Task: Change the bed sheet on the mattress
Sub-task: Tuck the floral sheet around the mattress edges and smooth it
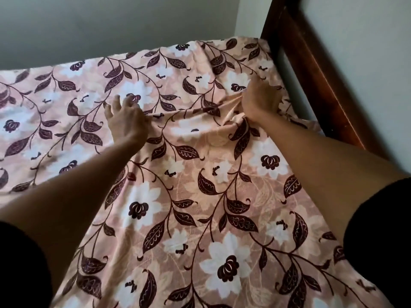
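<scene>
The bed sheet [200, 207] is pressed under the spread left grip [126, 121] and apparently bunched in the clenched right grip [260, 103].

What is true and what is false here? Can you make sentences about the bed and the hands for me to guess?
1. The bed sheet has flowers and leaves on it. True.
2. The right hand lies flat and holds nothing. False: it grips a bunch of the sheet.
3. The left hand rests on the sheet with its fingers spread. True.
4. The bed frame is white metal. False: it is dark brown wood.
5. A pillow lies between the hands. False: only wrinkled sheet is there.
</scene>
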Demonstrator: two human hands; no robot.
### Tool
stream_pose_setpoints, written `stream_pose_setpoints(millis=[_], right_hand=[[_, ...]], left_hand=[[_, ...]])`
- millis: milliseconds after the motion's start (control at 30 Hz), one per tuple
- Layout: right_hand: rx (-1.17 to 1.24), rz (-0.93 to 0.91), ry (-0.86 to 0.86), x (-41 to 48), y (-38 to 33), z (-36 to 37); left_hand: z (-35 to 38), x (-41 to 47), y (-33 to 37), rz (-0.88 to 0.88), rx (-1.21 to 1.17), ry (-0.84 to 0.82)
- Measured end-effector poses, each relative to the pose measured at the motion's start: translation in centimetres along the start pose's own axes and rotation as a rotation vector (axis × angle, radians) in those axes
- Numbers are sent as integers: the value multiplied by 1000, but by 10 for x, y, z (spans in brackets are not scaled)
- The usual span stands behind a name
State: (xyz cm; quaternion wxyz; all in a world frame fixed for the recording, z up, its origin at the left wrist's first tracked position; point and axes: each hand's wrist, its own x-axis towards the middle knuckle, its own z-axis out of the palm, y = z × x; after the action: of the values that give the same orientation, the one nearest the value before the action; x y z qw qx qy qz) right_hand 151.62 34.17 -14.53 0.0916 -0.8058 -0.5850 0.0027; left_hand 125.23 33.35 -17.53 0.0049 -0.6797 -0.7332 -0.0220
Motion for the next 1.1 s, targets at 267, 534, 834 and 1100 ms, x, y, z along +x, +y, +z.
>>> stream_pose_setpoints(millis=[267,534,834,1100], right_hand=[[324,-37,-218,16,-5,3],[301,-265,-30,-189,-20,23],[240,-486,-133,-395,-15,34],[32,-42,-300,-425,73,0]], left_hand=[[-7,-12,-16,-19,-118,-117],[6,-155,-62,103,-93,-131],[18,-333,-112,373,-26,-221],[-13,-351,-150,138,7,-335]])
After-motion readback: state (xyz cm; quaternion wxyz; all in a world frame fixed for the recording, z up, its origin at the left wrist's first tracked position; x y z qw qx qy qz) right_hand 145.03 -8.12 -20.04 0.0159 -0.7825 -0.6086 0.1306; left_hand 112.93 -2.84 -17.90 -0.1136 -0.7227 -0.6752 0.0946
